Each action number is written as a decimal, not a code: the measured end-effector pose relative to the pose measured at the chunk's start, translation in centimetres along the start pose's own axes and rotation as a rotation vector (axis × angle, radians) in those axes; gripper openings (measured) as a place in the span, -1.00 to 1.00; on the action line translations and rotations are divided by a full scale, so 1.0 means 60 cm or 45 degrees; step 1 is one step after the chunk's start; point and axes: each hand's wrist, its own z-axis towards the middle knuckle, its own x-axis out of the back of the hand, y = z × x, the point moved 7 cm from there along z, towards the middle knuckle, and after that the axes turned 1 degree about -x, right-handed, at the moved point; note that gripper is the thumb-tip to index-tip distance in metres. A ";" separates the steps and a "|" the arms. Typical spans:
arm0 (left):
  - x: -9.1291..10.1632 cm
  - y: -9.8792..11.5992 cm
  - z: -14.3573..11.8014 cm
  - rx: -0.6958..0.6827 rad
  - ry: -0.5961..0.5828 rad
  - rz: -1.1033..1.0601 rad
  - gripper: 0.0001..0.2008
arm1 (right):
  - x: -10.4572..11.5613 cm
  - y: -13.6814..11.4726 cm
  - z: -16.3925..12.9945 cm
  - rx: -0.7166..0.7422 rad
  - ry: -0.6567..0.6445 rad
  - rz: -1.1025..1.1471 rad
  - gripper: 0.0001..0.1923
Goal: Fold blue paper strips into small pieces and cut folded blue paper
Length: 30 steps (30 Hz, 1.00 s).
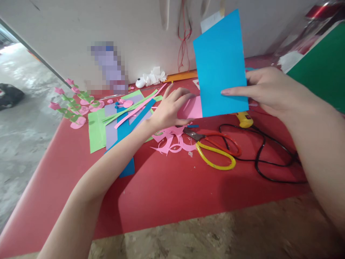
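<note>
My right hand (269, 90) pinches a bright blue sheet of paper (221, 68) near its lower right edge, thumb flat on the front. The sheet is raised and tilted above the table. My left hand (174, 104) curls round a pink sheet of paper (192, 108), fingers at its upper edge and thumb at its lower edge. Part of that pink sheet is hidden behind the blue one. Below the hands lie scissors (198, 136) with one red and one yellow handle. Curly pink paper scraps (172, 142) lie beside the blades.
Green, purple and blue papers and strips (97, 129) lie left on the red table (167, 194). Several pink paper flowers (78, 120) stand at the left edge. A yellow-tipped tool (245, 120) and black cord (258, 162) lie right. A green sheet (320, 68) leans at the far right.
</note>
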 end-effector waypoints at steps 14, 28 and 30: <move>-0.005 -0.056 -0.012 0.532 -0.047 -0.470 -0.68 | -0.050 -0.017 -0.020 0.011 -0.242 0.269 -0.77; 0.113 0.067 -0.160 0.818 -0.079 -1.256 -0.69 | -0.172 -0.046 -0.134 -0.051 -0.664 0.561 -0.75; 0.119 0.071 -0.166 0.828 -0.067 -1.274 -0.69 | -0.177 -0.047 -0.142 -0.075 -0.685 0.564 -0.78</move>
